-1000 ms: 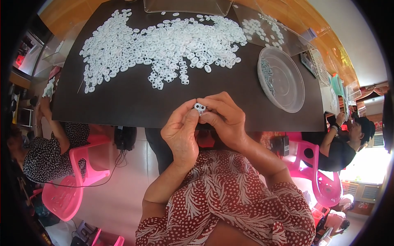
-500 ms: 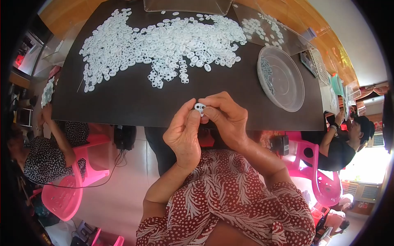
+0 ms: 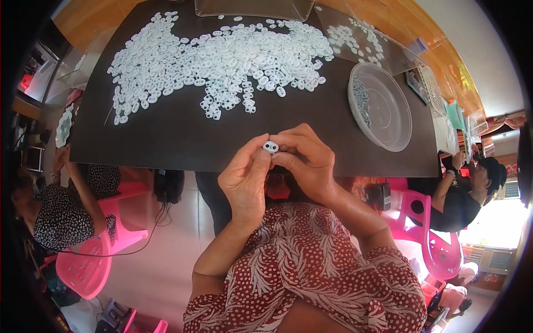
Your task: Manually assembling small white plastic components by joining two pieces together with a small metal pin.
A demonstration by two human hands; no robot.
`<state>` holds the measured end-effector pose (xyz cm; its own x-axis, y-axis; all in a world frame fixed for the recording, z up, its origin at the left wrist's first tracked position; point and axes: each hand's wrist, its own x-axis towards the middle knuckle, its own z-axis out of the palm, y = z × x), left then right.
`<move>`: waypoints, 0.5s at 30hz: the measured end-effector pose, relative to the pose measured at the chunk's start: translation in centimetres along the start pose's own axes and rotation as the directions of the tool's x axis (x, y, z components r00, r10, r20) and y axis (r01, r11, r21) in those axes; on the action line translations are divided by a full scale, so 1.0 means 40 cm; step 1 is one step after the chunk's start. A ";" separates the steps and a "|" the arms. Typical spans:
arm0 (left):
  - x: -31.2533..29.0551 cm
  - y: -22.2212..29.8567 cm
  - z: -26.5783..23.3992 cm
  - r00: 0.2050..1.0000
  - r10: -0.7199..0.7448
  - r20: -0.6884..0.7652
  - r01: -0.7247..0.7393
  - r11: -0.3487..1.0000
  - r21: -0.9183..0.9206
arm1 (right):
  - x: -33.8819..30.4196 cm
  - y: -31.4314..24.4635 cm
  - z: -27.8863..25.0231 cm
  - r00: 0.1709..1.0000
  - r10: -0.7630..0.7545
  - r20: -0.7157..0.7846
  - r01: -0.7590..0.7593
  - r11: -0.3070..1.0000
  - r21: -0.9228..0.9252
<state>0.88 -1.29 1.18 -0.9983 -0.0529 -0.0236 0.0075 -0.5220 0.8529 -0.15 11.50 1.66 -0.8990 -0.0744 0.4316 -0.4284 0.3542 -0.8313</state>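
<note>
A small white plastic piece with two dark holes point(image 3: 270, 146) is pinched between the fingertips of both hands, just above the table's near edge. My left hand point(image 3: 243, 183) grips its left side, thumb in front. My right hand point(image 3: 308, 162) closes on the right side, with the thumb below and the index finger curled over. The thumbs cover the piece's lower part. Beyond my hands lies a wide heap of white oval plastic pieces point(image 3: 222, 61) on the dark table point(image 3: 166, 139). A smaller group of two-holed white pieces point(image 3: 222, 102) sits at the heap's near side.
A round clear plastic tray point(image 3: 408, 125) on the right holds thin grey metal parts point(image 3: 361, 100). Behind it are more white pieces point(image 3: 355, 36) and a clear box point(image 3: 400, 61). A clear bin point(image 3: 255, 11) stands at the far edge. Co-workers sit left and right on pink chairs point(image 3: 83, 266).
The white piece has turned slightly between my fingertips, and its lower part is now more covered. My left hand has shifted a little left; my right thumb has moved nearer my left.
</note>
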 end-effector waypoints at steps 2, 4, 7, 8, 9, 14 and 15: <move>-0.001 -0.003 -0.005 1.000 0.006 0.016 -0.006 1.000 -0.007 | -0.006 0.008 0.006 1.000 0.024 -0.007 -0.023 0.998 0.056; -0.002 -0.004 -0.006 0.999 0.012 0.033 -0.012 1.000 -0.015 | -0.007 0.009 0.007 0.999 0.048 -0.013 -0.046 0.993 0.112; -0.004 0.006 -0.005 0.999 -0.033 0.019 0.034 0.997 -0.076 | -0.001 -0.002 0.008 0.999 0.045 -0.001 -0.044 0.993 0.111; -0.004 0.008 -0.003 1.000 -0.010 -0.003 0.010 0.997 -0.080 | 0.003 -0.011 0.009 0.999 0.032 0.011 -0.032 0.996 0.086; -0.004 0.010 0.000 1.000 0.013 -0.026 -0.015 0.996 -0.083 | 0.006 -0.016 0.009 1.000 0.019 0.023 -0.020 0.998 0.061; -0.008 0.007 -0.004 0.999 0.023 -0.022 -0.025 0.995 -0.095 | 0.011 -0.013 0.005 0.999 -0.044 0.019 0.044 0.999 -0.010; -0.009 0.006 -0.008 1.000 0.022 -0.006 -0.023 0.996 -0.086 | 0.011 -0.014 0.004 0.999 -0.047 0.028 0.047 0.999 -0.019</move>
<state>1.26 -1.66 1.23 -0.9975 -0.0698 -0.0081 0.0349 -0.5918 0.8053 -0.33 11.10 2.24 -0.8801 -0.1171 0.4601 -0.4687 0.3682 -0.8029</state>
